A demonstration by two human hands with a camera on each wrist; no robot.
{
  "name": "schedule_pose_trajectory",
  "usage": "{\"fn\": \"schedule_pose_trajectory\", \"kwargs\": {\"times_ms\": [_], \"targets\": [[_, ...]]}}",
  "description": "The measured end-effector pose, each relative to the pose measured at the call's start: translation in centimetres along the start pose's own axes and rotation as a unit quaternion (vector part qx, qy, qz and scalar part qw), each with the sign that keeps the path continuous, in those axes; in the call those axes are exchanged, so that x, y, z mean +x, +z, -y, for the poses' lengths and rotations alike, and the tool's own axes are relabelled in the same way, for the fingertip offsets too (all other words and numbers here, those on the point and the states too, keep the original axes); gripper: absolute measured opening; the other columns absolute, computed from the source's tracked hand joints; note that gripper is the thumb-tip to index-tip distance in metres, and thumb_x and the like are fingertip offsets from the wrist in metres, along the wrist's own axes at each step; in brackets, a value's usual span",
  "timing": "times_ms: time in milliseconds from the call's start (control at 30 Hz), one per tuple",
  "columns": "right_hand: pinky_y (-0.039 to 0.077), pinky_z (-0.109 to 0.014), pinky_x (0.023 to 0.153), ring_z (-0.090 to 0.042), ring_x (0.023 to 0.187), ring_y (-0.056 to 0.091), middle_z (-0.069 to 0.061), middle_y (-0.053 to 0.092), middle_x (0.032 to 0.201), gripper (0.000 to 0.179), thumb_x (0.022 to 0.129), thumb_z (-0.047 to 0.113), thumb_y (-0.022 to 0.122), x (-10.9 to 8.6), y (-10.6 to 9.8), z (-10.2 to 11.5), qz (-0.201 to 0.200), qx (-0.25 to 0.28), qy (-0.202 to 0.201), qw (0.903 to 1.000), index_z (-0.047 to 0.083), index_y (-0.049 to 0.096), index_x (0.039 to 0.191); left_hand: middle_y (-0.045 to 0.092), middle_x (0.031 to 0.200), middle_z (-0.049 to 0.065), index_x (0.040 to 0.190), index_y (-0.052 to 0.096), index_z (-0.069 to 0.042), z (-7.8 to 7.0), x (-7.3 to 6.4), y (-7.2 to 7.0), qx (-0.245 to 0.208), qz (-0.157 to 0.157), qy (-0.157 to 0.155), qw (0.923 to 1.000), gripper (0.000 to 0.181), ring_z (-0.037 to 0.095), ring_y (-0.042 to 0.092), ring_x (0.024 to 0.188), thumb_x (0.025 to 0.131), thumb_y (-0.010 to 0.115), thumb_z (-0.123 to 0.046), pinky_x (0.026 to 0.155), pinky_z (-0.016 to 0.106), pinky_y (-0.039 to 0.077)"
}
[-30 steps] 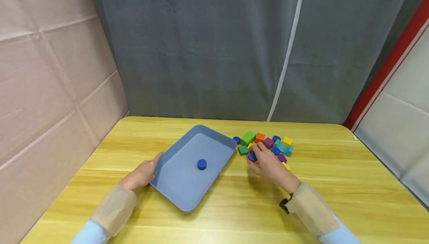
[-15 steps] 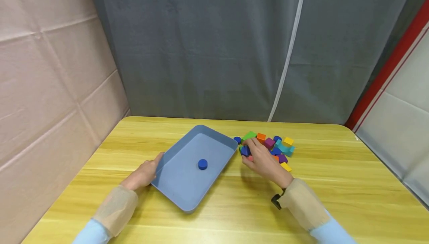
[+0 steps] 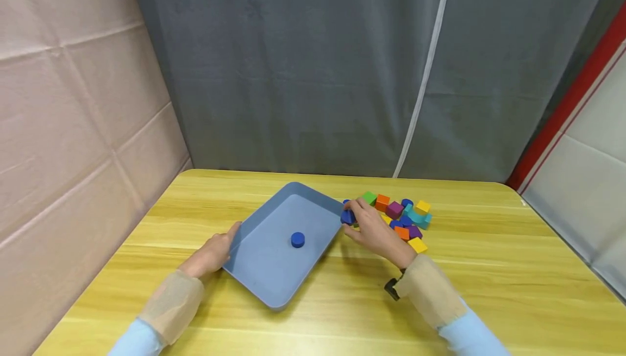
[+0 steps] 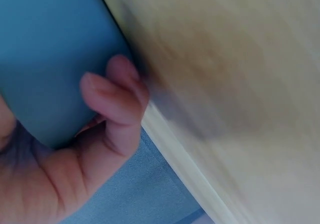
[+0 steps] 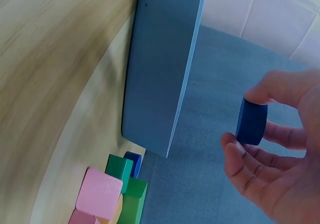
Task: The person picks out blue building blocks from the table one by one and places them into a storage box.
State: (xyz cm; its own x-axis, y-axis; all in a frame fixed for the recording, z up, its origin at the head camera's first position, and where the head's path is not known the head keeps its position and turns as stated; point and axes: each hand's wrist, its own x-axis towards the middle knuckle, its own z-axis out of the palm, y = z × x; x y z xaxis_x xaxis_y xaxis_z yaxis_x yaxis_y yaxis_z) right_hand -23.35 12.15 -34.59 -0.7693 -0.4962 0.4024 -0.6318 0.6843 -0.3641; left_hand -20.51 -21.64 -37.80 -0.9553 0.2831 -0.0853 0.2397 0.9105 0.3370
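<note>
My left hand (image 3: 211,254) grips the left side of a blue-grey tray (image 3: 266,285). In the left wrist view, fingers (image 4: 117,101) curl under the tray's corner (image 4: 60,59). One round blue block (image 3: 298,239) lies on the tray floor. My right hand (image 3: 374,231) pinches another round blue block (image 3: 348,217) between thumb and fingers, close to the tray's right corner. From the right wrist view, that held block (image 5: 251,122) is raised above the table, level with the tray wall (image 5: 160,69) or higher.
Right of the tray is a loose cluster of coloured blocks, among them an orange cube (image 3: 382,202), a purple cube (image 3: 394,209), a turquoise arch (image 3: 417,217) and a yellow block (image 3: 418,245). A grey curtain (image 3: 303,73) hangs behind the wooden table (image 3: 342,312).
My right hand has lifted the round blue block out of the cluster and carried it left to the tray's right corner. The left hand stays on the tray.
</note>
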Motion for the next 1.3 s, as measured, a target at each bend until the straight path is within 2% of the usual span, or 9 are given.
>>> {"fn": "schedule_pose_trajectory", "kwargs": {"times_ms": [300,467,833,1067,1300], "targets": [[0.052,-0.033,0.072,-0.024,0.08,0.057,-0.015,0.054,0.095,0.032,0.075,0.007,0.067,0.8,0.7,0.4,-0.003,-0.009,-0.036,0.9993,-0.003,0.053,0.102,0.057,0.097,0.031,0.133,0.024,0.009,0.0,0.0,0.1,0.002,-0.009,-0.001,1.0,0.068,0.041,0.054,0.094,0.072,0.053,0.014,0.083,0.05,0.043],[0.052,-0.03,0.071,-0.022,0.079,0.056,-0.014,0.054,0.093,0.033,0.075,0.007,0.067,1.5,1.1,0.7,0.011,-0.002,-0.034,0.9994,-0.005,0.053,0.103,0.057,0.094,0.03,0.132,0.025,0.01,0.1,0.1,0.3,0.006,-0.017,0.007,0.9998,0.068,0.038,0.056,0.091,0.07,0.053,0.015,0.082,0.049,0.044],[0.052,-0.03,0.073,-0.021,0.08,0.056,-0.013,0.054,0.094,0.033,0.075,0.007,0.067,2.9,2.1,1.4,0.033,0.007,-0.024,0.9992,-0.004,0.055,0.104,0.054,0.104,0.032,0.135,0.02,0.01,-0.1,0.0,0.1,-0.001,0.001,-0.008,1.0,0.071,0.04,0.052,0.099,0.072,0.052,0.015,0.087,0.051,0.041],[0.051,-0.033,0.074,-0.024,0.082,0.057,-0.016,0.056,0.095,0.032,0.074,0.006,0.068,3.4,3.0,1.8,0.039,0.003,-0.041,0.9984,-0.005,0.055,0.102,0.056,0.094,0.03,0.134,0.022,0.011,0.0,0.0,0.1,0.006,-0.007,0.007,0.9999,0.07,0.035,0.056,0.089,0.07,0.052,0.015,0.08,0.048,0.045],[0.051,-0.033,0.075,-0.022,0.082,0.058,-0.014,0.057,0.094,0.031,0.075,0.006,0.068,3.9,3.8,2.0,0.06,-0.001,-0.035,0.9976,-0.004,0.056,0.102,0.056,0.096,0.03,0.134,0.02,0.012,0.0,-0.1,0.0,0.002,-0.002,0.012,0.9999,0.071,0.037,0.055,0.092,0.071,0.052,0.016,0.082,0.049,0.044]]}}
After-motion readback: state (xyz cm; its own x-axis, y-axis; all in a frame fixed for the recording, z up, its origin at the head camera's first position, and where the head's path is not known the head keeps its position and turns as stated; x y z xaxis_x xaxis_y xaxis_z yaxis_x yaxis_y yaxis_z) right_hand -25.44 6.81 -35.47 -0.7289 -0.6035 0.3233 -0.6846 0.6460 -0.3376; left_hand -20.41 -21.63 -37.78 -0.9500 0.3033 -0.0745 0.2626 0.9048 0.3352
